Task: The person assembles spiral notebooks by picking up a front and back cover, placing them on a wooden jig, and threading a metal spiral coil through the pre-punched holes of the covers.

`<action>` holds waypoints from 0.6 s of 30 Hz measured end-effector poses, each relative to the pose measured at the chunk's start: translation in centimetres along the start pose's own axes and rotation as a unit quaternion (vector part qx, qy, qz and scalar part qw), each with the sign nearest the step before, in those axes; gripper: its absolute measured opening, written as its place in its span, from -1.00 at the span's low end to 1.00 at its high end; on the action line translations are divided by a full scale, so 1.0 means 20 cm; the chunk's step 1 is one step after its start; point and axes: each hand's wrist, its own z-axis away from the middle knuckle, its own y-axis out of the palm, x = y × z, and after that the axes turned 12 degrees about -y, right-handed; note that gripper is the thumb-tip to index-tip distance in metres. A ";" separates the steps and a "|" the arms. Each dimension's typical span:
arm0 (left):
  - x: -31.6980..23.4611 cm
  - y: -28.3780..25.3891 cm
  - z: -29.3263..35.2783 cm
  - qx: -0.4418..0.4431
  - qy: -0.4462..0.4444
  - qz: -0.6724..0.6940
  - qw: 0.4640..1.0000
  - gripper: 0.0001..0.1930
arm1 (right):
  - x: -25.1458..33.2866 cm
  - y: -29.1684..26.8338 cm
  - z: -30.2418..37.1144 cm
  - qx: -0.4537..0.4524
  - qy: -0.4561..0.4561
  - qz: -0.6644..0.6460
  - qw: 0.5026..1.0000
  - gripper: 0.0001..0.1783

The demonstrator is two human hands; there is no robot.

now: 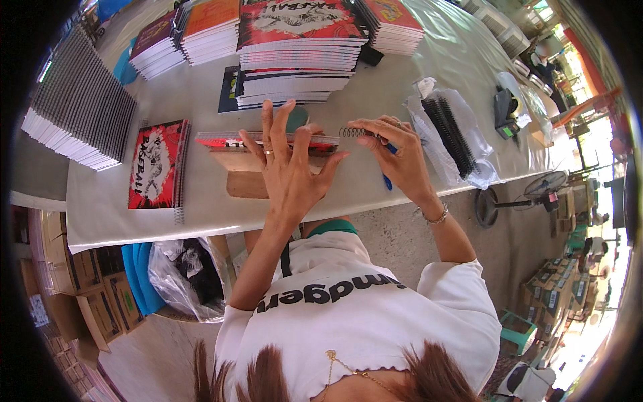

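1. A red-covered book (224, 143) is sitting on the tabletop (107, 209) directly before you, by a brown block (246, 185).
2. Your left hand (293, 175) is lying across it, fingers spread.
3. Your right hand (400, 155) is pinching a dark coil (349, 132) between thumb and fingers near the book's right end; cannot tell whether they're touching.
4. Rightward, black coils (447, 134) are lying in plastic.
5. Leftward, a bound red notebook (155, 164) is lying flat.

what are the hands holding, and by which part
Right hand: coil, pinched just behind its left end. Left hand: spread over the red book, grip unclear.
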 end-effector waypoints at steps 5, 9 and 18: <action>0.00 0.02 -0.01 -0.013 0.002 -0.001 1.000 -0.60 | 0.00 0.02 0.02 0.010 -0.005 0.016 1.000 -0.72; 0.00 0.03 -0.01 -0.016 0.005 -0.018 1.000 -0.62 | 0.01 0.05 0.02 -0.018 -0.020 0.009 1.000 -0.73; 0.01 0.00 -0.01 -0.001 0.030 -0.051 0.998 -0.65 | -0.02 0.09 0.07 -0.023 0.006 -0.105 0.994 -0.78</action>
